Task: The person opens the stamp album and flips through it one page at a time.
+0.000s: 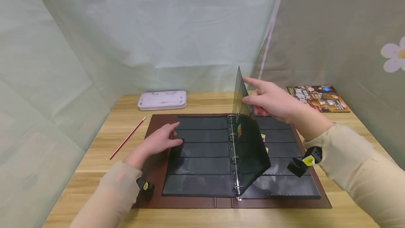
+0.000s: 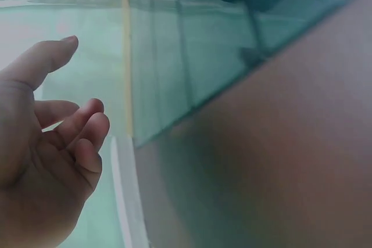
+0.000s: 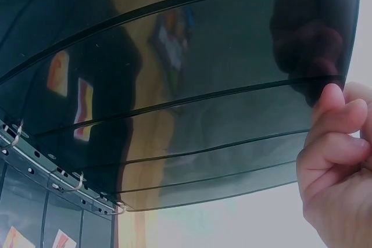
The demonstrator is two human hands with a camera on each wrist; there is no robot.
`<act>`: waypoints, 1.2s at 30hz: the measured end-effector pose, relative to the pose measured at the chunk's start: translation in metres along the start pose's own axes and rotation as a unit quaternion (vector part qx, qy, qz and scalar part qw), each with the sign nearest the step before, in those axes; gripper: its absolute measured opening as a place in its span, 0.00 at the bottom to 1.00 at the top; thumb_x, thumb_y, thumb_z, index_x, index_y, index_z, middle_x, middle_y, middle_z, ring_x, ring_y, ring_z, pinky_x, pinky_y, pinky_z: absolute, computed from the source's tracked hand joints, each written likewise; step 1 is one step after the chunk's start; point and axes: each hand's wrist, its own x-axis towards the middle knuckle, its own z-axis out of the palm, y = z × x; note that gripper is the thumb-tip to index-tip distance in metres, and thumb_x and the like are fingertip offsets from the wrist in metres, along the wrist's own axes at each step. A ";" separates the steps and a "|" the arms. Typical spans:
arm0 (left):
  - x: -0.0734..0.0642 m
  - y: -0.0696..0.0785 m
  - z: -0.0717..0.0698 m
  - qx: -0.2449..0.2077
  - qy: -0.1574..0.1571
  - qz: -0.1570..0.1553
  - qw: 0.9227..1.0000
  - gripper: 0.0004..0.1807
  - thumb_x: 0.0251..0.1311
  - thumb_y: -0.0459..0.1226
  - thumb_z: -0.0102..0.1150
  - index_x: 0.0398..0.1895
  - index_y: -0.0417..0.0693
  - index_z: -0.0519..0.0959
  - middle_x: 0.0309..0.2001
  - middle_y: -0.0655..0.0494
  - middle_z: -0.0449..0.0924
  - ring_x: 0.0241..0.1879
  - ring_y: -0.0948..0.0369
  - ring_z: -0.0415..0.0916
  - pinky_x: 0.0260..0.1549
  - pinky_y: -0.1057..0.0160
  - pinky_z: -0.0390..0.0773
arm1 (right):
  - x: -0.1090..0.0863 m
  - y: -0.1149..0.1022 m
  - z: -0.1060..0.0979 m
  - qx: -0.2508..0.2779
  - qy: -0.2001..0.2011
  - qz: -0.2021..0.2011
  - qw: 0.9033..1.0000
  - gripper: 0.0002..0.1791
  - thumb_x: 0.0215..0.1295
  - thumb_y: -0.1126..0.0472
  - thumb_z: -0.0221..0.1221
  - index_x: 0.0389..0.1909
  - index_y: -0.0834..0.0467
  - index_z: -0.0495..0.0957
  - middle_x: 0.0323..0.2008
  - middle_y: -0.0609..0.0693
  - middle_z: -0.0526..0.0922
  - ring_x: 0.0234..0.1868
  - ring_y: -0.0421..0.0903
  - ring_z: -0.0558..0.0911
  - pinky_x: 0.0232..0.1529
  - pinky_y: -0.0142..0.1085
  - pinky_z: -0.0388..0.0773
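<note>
A brown ring binder (image 1: 196,202) lies spread out, with black strip-pocket pages on both sides. One see-through dark page (image 1: 250,150) stands up from the metal rings (image 1: 234,159). My right hand (image 1: 269,97) pinches its outer edge near the top, thumb on the face turned left; in the right wrist view the other fingers curl beside that edge. Small yellow-and-red pieces (image 1: 263,137) show on the right-hand page behind it. My left hand (image 1: 161,138) hovers by the outer edge of the left page (image 1: 202,149), index finger and thumb extended, holding nothing.
A pale tin case (image 1: 162,100) sits at the back left of the wooden table (image 1: 202,217). Nearer, left of the binder, lies a red pencil (image 1: 127,138). At the back right is a colourful printed booklet (image 1: 317,98). Fabric curtains (image 1: 196,38) hang around the table.
</note>
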 end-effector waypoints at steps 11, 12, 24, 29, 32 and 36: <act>0.009 0.024 -0.022 -0.056 -0.008 0.015 0.998 0.44 0.58 0.47 0.62 0.71 0.39 0.54 0.50 0.45 0.73 0.40 0.57 0.72 0.41 0.57 0.72 | 0.003 0.001 0.003 0.004 -0.024 0.000 1.000 0.41 0.66 0.63 0.53 0.74 0.54 0.41 0.15 0.49 0.71 0.12 0.40 0.65 0.17 0.33 0.66; 0.010 0.027 -0.024 -0.065 -0.008 0.016 0.998 0.44 0.57 0.48 0.62 0.71 0.40 0.53 0.51 0.45 0.73 0.41 0.57 0.73 0.41 0.57 0.72 | 0.003 0.001 0.004 0.004 -0.026 -0.001 1.000 0.41 0.66 0.63 0.53 0.74 0.54 0.41 0.15 0.49 0.71 0.12 0.40 0.65 0.17 0.33 0.67; 0.017 0.062 -0.039 -0.145 -0.032 0.025 0.989 0.45 0.57 0.50 0.62 0.73 0.51 0.51 0.57 0.53 0.70 0.48 0.58 0.70 0.46 0.55 0.71 | 0.006 0.007 0.009 0.025 -0.029 0.005 0.999 0.41 0.66 0.62 0.54 0.74 0.49 0.41 0.15 0.50 0.71 0.12 0.40 0.66 0.16 0.32 0.66; 0.023 0.075 -0.043 -0.169 -0.035 0.042 0.984 0.44 0.58 0.49 0.61 0.73 0.50 0.50 0.57 0.54 0.68 0.47 0.58 0.70 0.44 0.56 0.72 | 0.006 0.011 0.011 0.047 -0.029 0.001 0.998 0.41 0.67 0.62 0.54 0.74 0.49 0.42 0.15 0.50 0.71 0.12 0.40 0.67 0.17 0.32 0.67; 0.027 0.084 -0.045 -0.184 -0.038 0.056 0.981 0.44 0.58 0.48 0.61 0.74 0.52 0.49 0.58 0.54 0.67 0.48 0.58 0.71 0.44 0.56 0.72 | 0.007 0.013 0.012 0.059 -0.030 -0.006 0.998 0.41 0.67 0.62 0.54 0.74 0.50 0.42 0.15 0.50 0.71 0.12 0.40 0.67 0.17 0.31 0.67; 0.033 0.097 -0.046 -0.196 -0.036 0.077 0.977 0.44 0.59 0.48 0.61 0.74 0.53 0.49 0.58 0.55 0.67 0.47 0.59 0.71 0.47 0.56 0.71 | 0.007 0.015 0.014 0.069 -0.029 -0.013 0.997 0.40 0.67 0.61 0.54 0.74 0.50 0.43 0.15 0.49 0.71 0.12 0.40 0.67 0.16 0.31 0.66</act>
